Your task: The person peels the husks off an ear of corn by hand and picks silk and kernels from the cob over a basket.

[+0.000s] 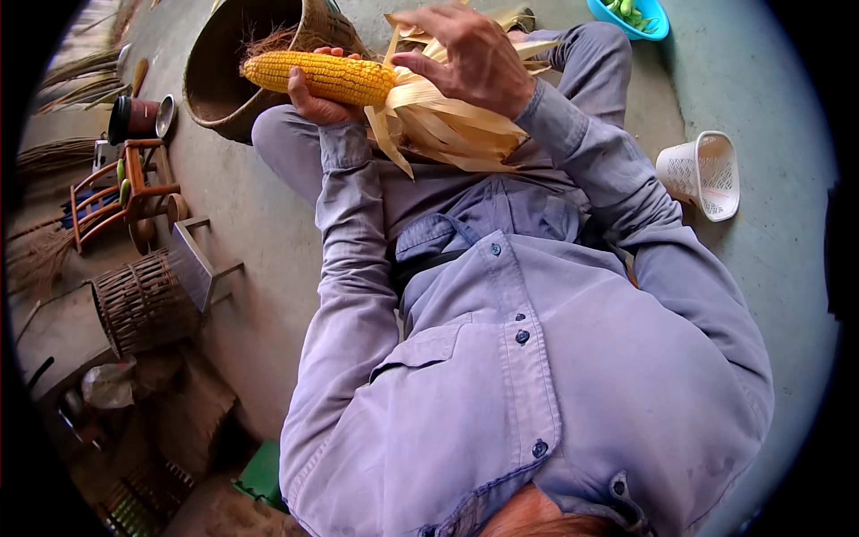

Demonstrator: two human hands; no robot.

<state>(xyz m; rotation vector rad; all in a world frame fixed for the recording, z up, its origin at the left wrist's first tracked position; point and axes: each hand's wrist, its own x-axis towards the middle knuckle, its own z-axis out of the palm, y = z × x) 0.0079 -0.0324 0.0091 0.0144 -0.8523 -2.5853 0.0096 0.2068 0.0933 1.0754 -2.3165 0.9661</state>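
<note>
My left hand [323, 109] holds an ear of yellow corn [335, 75] from beneath, its thumb over the near side and fingertips showing behind. The bare kernels point left, with brown silk [272, 41] around the tip. Dry, pale husks [456, 121] are peeled back from the right end and hang over my lap. Above the husks is my right hand [473, 57], thumb and fingers apart, nothing plainly between them; its fingertips are blurred. A large woven basket [225, 127] lies with its mouth towards me, beyond my left knee.
A white plastic basket [718, 176] lies on the floor at right. A blue basin [661, 25] with green pods or vegetables is at top right. Along the left are a wooden chair [144, 191], a small metal-topped stool [191, 262], a slatted basket [137, 302] and a green container [263, 475].
</note>
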